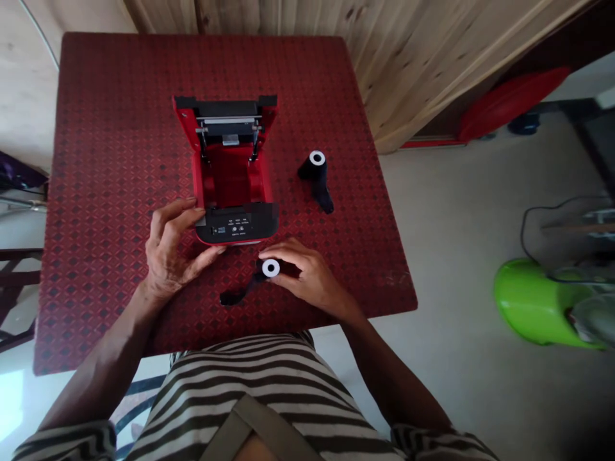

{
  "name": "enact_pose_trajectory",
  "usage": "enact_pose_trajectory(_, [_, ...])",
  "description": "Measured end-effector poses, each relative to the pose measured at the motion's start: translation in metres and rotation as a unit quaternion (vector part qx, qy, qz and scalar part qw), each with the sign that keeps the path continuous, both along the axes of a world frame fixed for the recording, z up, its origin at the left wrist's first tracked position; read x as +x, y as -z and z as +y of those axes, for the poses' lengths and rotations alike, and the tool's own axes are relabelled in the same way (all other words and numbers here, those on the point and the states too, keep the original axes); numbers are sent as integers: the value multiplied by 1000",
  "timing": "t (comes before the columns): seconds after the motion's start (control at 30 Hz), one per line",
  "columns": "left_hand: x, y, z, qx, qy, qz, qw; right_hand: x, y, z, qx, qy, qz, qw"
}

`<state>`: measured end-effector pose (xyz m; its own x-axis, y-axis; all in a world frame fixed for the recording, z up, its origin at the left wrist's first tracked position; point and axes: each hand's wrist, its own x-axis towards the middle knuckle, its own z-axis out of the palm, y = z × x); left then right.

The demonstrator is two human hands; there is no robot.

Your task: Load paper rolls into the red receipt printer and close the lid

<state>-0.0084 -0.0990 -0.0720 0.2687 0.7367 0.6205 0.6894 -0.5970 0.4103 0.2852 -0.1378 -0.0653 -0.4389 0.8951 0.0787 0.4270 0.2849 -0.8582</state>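
A red and black label printer (237, 224) stands on the table with its lid (228, 110) raised and its red inner bay bare. My left hand (170, 246) grips the printer's front left corner, fingers along the side and top edge, thumb at the front. Just in front of the printer, my right hand (307, 272) pinches a small roll (271, 267) between thumb and fingers. This roll shows a white ring end with a dark core hole, and a loose black strip trails to the left. A second similar roll (317, 158) rests right of the printer, its black tail toward me.
The table (120, 83) has a dark red patterned cover and meets a wooden plank wall (288, 16) at the back. A bright green bucket (523, 301) is on the floor to the right, with a dark cable near it.
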Motion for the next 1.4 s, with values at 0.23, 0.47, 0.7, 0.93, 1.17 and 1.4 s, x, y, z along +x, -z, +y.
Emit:
enact_pose_trajectory(0.23, [1, 2, -1, 0, 12, -10, 1000, 5, -94, 43, 131, -59, -91, 985])
enact_pose_trajectory(0.47, [2, 5, -3, -6, 7, -9, 1000, -57, -99, 116, 182, -84, -321, 926])
enact_pose_trajectory(0.7, [5, 5, -3, -4, 5, -21, 1000, -79, -89, 119, 182, -86, -418, 886])
enact_pose_trajectory(0.93, [2, 8, -3, -8, -6, 7, 1000, -83, -61, 146, 170, -101, -403, 894])
enact_pose_trajectory(1.17, [2, 6, -3, -11, 1, -8, 1000, -72, -81, 134, 141, -117, -346, 920])
enact_pose_trajectory(1.4, [-3, -13, -2, -51, 29, -46, 997, -36, -82, 90, 165, -134, -157, 965])
